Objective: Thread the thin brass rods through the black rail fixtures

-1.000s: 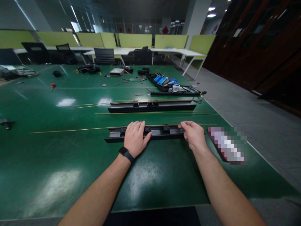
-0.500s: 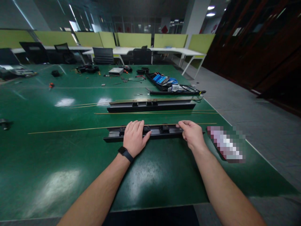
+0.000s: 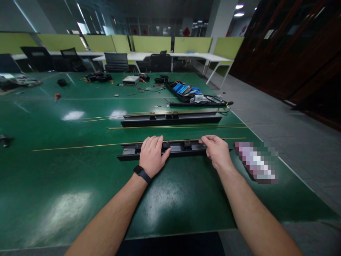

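While the left hand (image 3: 152,154) lies palm down across the black rail (image 3: 183,154), I see its four fingers (image 3: 153,143) stretched out side by side to the far rim, its thumb spread apart toward the right; what their hidden undersides grip, I cannot tell; the right hand (image 3: 217,151) has thumb and forefinger clamped on the thin gold rod (image 3: 106,145), its other fingers curled in, near the rail's right end; that rod runs along the rail's far edge, passing under or beside the left fingers, I cannot tell which; its long axis goes left to right across my view, the left end a little lower in it, and both ends reach past the rail, the left one much farther; the rail lies on the green counter (image 3: 80,177) with almost the same axis, its open channel up and dark blocks (image 3: 187,145) inside it; beyond it I make out more gold rods (image 3: 170,127) and a second rail (image 3: 170,122); just past its right end lies a pixelated item (image 3: 255,163).
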The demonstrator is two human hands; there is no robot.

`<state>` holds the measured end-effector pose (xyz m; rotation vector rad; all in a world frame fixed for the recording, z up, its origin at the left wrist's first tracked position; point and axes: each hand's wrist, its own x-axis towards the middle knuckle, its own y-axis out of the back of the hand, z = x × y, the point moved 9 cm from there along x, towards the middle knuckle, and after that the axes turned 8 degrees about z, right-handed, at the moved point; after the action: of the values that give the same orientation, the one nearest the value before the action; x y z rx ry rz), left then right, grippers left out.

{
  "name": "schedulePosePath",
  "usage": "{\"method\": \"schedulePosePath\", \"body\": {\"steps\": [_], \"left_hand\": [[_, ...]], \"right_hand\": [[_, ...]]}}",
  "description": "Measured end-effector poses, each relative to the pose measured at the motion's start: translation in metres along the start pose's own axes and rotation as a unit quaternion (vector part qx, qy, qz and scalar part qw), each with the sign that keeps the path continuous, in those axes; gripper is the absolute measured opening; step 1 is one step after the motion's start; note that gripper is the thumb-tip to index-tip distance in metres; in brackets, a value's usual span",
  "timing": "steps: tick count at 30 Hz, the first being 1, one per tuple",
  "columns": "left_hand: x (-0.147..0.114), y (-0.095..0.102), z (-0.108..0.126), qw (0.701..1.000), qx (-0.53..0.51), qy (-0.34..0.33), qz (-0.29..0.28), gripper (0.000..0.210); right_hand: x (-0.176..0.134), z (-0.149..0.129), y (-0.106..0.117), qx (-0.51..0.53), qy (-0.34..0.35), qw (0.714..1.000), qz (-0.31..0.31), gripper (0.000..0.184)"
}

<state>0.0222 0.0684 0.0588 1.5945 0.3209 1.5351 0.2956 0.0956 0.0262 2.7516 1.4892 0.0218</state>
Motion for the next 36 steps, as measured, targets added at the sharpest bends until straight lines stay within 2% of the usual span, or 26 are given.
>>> {"method": "schedulePosePath", "body": {"steps": [7,16,22,29,36], "left_hand": [[-0.0001,-0.0009,-0.0005,1.0,-0.001,0.001,-0.001,0.054],[-0.0002,-0.0005,0.0012,1.0,0.008,-0.003,-0.002,0.053],[0.0001,0.0002,0.0006,1.0,0.006,-0.003,-0.002,0.053],[-0.0008,-0.0012,-0.0014,1.0,-0.001,0.004,-0.002,0.053],[-0.0003,-0.0013,-0.0008,1.0,0.002,0.001,-0.003,0.054]], "right_hand": [[0.0035,0.0016,0.0057,0.004,-0.01,1.0,0.02,0.032],[0.0027,0.0037,0.0005,0.0,0.004,1.0,0.002,0.039],[0.0031,0.0022,0.0048,-0.001,-0.007,1.0,0.018,0.034],[0.0017,0.0012,0.0017,0.003,0.008,1.0,0.005,0.04],[0.0021,0.002,0.0009,-0.005,-0.002,1.0,0.008,0.035]]}}
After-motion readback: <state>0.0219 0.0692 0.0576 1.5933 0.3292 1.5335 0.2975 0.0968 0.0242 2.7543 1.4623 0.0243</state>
